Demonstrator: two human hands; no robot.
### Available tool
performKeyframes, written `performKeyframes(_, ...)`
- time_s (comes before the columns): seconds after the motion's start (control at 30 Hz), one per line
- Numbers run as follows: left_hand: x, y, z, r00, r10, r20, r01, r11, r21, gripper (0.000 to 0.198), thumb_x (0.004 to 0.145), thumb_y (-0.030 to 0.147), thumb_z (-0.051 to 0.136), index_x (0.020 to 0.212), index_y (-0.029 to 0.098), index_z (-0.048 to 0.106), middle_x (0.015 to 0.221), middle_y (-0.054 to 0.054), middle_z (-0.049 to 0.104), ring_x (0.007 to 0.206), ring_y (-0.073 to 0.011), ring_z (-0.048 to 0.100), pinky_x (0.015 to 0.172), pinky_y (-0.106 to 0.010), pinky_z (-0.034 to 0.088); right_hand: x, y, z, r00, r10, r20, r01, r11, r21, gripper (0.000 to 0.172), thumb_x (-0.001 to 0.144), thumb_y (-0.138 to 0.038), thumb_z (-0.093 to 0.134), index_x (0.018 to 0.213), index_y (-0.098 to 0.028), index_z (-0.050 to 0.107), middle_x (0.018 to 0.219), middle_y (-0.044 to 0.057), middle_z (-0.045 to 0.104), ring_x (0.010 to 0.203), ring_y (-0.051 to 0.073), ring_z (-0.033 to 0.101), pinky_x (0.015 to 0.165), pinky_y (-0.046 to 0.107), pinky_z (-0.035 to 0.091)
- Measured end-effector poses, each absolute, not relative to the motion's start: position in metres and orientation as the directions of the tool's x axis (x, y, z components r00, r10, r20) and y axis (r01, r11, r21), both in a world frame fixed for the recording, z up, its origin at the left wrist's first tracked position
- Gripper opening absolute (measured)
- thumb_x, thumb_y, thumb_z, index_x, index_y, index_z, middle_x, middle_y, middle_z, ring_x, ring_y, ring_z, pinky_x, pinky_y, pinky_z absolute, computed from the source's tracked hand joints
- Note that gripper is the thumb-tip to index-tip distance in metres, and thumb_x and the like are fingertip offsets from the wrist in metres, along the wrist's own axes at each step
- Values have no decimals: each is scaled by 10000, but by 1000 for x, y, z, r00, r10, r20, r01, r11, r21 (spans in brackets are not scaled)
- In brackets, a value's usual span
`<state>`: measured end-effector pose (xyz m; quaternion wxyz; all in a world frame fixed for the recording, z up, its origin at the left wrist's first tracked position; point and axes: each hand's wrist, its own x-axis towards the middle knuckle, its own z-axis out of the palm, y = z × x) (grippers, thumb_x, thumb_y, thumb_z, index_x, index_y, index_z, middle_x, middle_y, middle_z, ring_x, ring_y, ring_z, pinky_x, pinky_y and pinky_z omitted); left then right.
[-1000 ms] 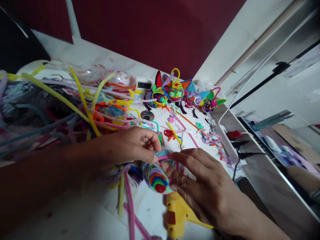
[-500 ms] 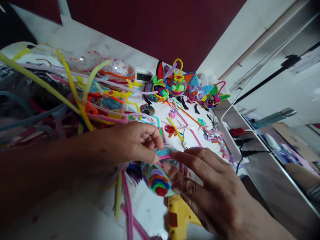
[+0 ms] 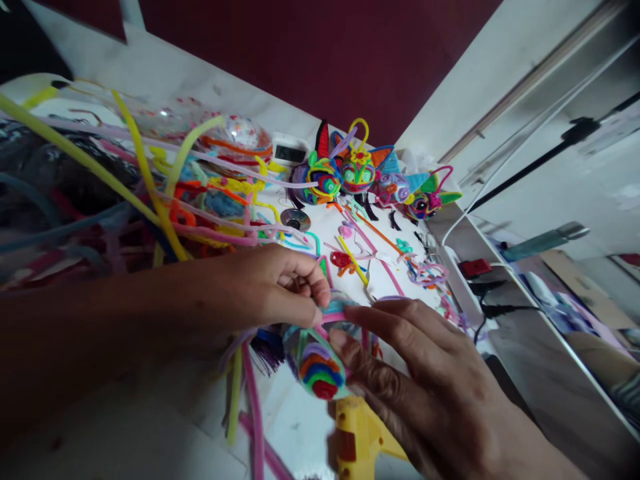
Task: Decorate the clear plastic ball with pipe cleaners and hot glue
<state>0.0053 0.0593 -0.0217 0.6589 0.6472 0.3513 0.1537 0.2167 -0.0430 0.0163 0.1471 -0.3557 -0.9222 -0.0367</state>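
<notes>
A clear ball (image 3: 295, 363) decorated with coloured pipe cleaners is between my hands. Its front bears a rounded patch of red, green, blue, orange and purple rows. Thumb and forefinger of my left hand (image 3: 295, 287) pinch a pink pipe cleaner (image 3: 333, 317) against the top of the ball. My right hand (image 3: 425, 380) grips the ball's right side, fingertips near the other end of that pink strip. Below it lies a yellow glue gun (image 3: 357, 433), partly hidden by my right hand. A dark purple tassel (image 3: 267, 350) shows at the ball's left.
Finished pipe-cleaner balls with ears (image 3: 357, 173) stand along the back. Loose pipe cleaners (image 3: 135, 173) heap up at the left. A small digital clock (image 3: 289, 152), a metal dish (image 3: 295, 220) and scraps lie beyond my hands. A power strip (image 3: 457, 267) with cables runs along the right edge.
The ball has tipped slightly, its striped patch sitting a little lower and further right. Both hands keep their hold, with only small finger shifts.
</notes>
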Motion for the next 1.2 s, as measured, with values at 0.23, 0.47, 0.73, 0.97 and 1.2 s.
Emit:
performKeyframes(0.23,4,60,-21,717,638,-281,243,149,958,110,670,263,701,751,203,657,592,64,524,546,-99,444,509,-224,293,218,-43,18,-704,644,300,663,747,-49,203,986,-190,598,1107,-123,747,1175,109,745,1016,231,668,833,374,575)
performKeyframes(0.47,8,61,-26,725,649,-231,197,127,972,93,664,250,684,742,204,666,580,73,539,528,-90,450,494,-214,303,219,-46,18,-702,643,305,667,744,-33,235,996,-206,575,1142,-116,736,1224,134,726,1052,253,661,869,392,585)
performKeyframes(0.73,11,55,-30,667,725,-173,196,53,979,119,607,273,644,697,196,662,544,68,522,498,-94,455,457,-208,307,219,-45,20,-703,642,307,668,744,-25,235,987,-196,588,1150,-126,742,1177,118,741,1024,237,677,846,371,598)
performKeyframes(0.97,11,54,-28,650,736,-189,238,40,970,124,605,280,633,696,199,659,536,60,544,499,-102,466,450,-204,321,220,-45,18,-706,634,315,658,752,-40,248,987,-208,580,1159,-117,735,1183,132,730,1026,242,668,849,372,587)
performKeyframes(1.2,12,54,-28,643,738,-206,256,46,966,143,596,274,611,714,202,650,544,56,548,507,-107,471,464,-213,323,218,-44,17,-700,644,310,652,753,-91,245,985,-198,570,1155,-105,719,1216,148,702,1035,240,636,875,384,564)
